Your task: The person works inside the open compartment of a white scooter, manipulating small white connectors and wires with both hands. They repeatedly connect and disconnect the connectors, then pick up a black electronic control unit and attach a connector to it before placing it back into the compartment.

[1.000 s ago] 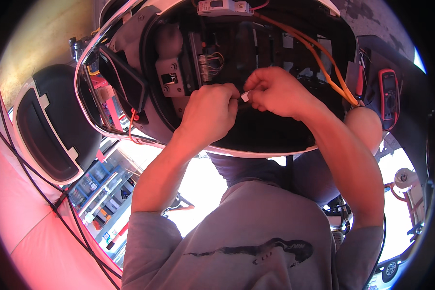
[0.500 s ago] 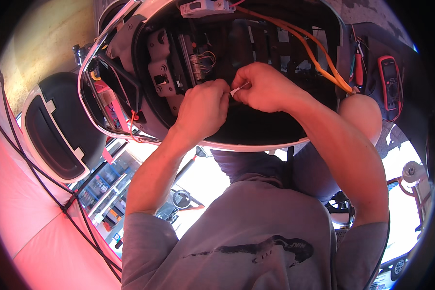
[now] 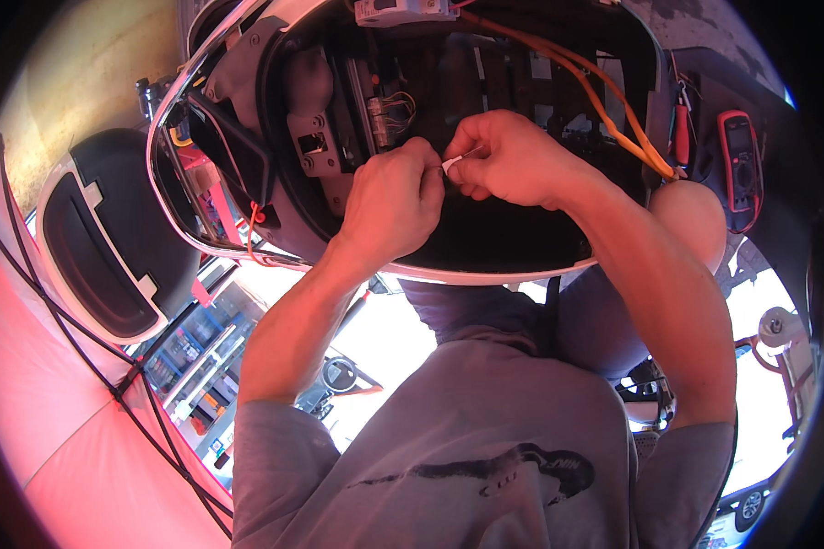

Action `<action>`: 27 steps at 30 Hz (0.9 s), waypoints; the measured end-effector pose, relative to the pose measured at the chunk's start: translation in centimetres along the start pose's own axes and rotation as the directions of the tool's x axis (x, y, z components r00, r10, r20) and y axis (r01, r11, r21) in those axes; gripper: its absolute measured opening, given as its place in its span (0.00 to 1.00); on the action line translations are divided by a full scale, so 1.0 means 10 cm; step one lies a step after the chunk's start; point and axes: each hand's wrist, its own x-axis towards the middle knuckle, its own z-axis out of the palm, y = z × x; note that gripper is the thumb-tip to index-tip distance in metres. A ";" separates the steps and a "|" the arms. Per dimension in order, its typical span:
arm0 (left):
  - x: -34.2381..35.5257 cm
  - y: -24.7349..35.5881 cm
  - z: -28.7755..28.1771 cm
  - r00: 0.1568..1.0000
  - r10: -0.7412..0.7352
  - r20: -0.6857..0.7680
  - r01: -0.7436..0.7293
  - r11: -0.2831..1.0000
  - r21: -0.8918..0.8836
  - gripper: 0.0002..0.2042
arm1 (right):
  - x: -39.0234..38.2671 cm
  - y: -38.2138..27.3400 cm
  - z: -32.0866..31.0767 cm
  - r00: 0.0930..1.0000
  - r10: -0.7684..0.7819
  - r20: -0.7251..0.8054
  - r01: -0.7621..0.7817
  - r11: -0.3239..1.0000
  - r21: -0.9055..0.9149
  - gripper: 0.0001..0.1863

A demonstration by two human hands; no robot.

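Over the dark open compartment of a scooter-like body (image 3: 513,242), my two hands meet fingertip to fingertip. My right hand (image 3: 515,160) pinches a small white piece (image 3: 450,163), perhaps a connector, and a thin wire-like strand shows by its fingers. Just left of it, my left hand (image 3: 389,199) is closed in a pinch at the white piece's end; what lies between its fingers is hidden. Beyond the left hand, a metal part with thin wires (image 3: 377,119) sits inside the compartment.
Thick orange cables (image 3: 604,110) run along the compartment's right side. A white circuit breaker (image 3: 405,11) rests at the far edge. At right lie a red-handled tool (image 3: 681,133) and a red multimeter (image 3: 740,169). A black padded seat-like part (image 3: 101,256) stands at left.
Both hands have shifted slightly right, still pinching at the white piece. The far rim and circuit breaker appear a little further right and higher in the picture.
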 end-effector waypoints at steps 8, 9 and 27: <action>-0.06 -0.03 0.00 0.999 0.037 -0.020 -0.036 0.999 0.019 0.03 | -0.02 0.12 0.00 0.967 -0.257 0.006 0.246 0.919 -0.307 0.09; -0.07 -0.04 0.01 0.999 0.025 -0.021 -0.024 0.999 0.024 0.03 | -0.02 0.12 0.03 0.935 -0.354 -0.004 0.327 0.869 -0.372 0.09; -0.05 -0.07 0.00 0.995 0.072 0.070 -0.074 0.997 0.021 0.03 | -0.06 0.13 0.00 0.937 -0.343 0.071 0.327 0.787 -0.523 0.09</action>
